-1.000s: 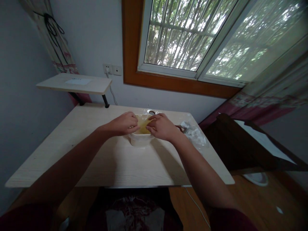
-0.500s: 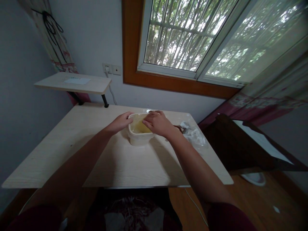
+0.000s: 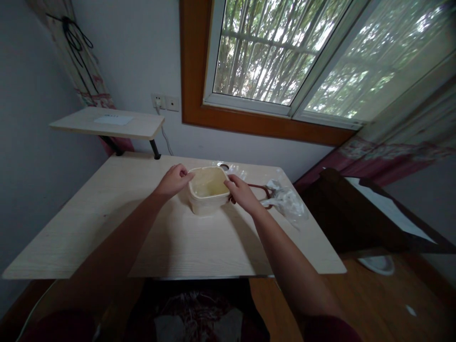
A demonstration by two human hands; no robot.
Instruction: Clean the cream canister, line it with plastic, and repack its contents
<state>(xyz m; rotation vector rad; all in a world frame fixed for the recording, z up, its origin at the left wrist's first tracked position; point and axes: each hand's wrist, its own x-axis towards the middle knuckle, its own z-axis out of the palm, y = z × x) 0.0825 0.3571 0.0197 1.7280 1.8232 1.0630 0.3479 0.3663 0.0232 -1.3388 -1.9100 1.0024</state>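
Note:
A cream, rounded-square plastic tub point(image 3: 206, 205) stands upright on the pale wooden desk, its inside showing pale yellow. My left hand point(image 3: 174, 180) holds its left rim, thumb on top and fingers curled. At the opposite side my right hand point(image 3: 242, 192) grips the right rim, with the thumb at the edge and the other fingers partly hidden. Just right of that hand lie reddish-brown loops point(image 3: 265, 189) that look like handles, partly under a crumpled clear plastic bag point(image 3: 287, 202). Behind the tub is more clear plastic point(image 3: 237, 170) with a small brown ring point(image 3: 224, 166).
A raised shelf point(image 3: 78, 121) on black legs, bearing a sheet of paper point(image 3: 113, 119), stands at the desk's back left. Beyond the desk point(image 3: 199, 251) are a wall socket point(image 3: 158, 101) and a window. A dark brown piece of furniture point(image 3: 342, 223) is to the right.
My right hand has moved from over the tub's opening to its right rim, uncovering the inside and the brown ring behind. My left hand has shifted slightly on the left rim.

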